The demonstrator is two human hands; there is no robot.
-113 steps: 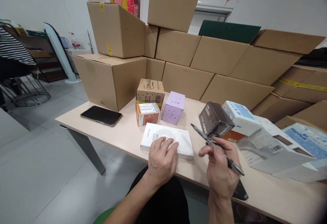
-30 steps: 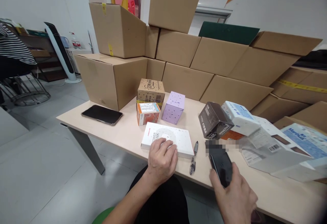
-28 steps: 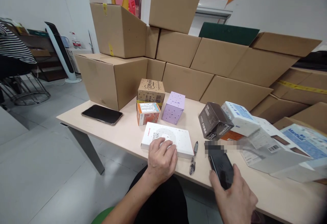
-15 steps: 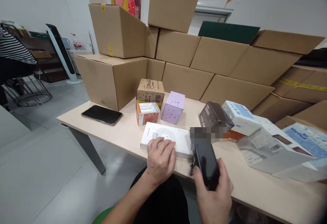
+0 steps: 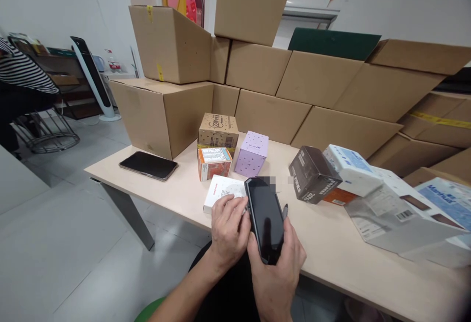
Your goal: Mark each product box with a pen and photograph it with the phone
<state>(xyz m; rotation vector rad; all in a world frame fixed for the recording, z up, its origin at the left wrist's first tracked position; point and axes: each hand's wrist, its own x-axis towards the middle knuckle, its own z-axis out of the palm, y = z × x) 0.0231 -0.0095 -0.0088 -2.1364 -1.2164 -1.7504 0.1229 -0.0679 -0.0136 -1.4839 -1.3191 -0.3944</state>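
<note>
My right hand (image 5: 279, 268) grips a black smartphone (image 5: 265, 216) from below, the thumb on its left edge and the fingers along its right. The phone is tilted with its dark screen towards me. At its upper left edge, my left hand (image 5: 230, 229) has its fingers curled together; whether something small is pinched there is hidden. Beneath that hand lies a white power bank box (image 5: 217, 192), its right part covered by the phone. A dark pen-like tip (image 5: 285, 210) shows just right of the phone.
Behind are an orange box (image 5: 215, 169), a printed brown box (image 5: 218, 125) and a purple box (image 5: 251, 155). Another phone (image 5: 149, 165) lies at left. A dark brown box (image 5: 312, 175) and white-blue packages (image 5: 349, 167) stand at right. Stacked cartons (image 5: 272, 116) line the back.
My right hand has brought the phone leftward, from beside the power bank box to over its right part, close against my left hand. My left hand has stayed nearly in place.
</note>
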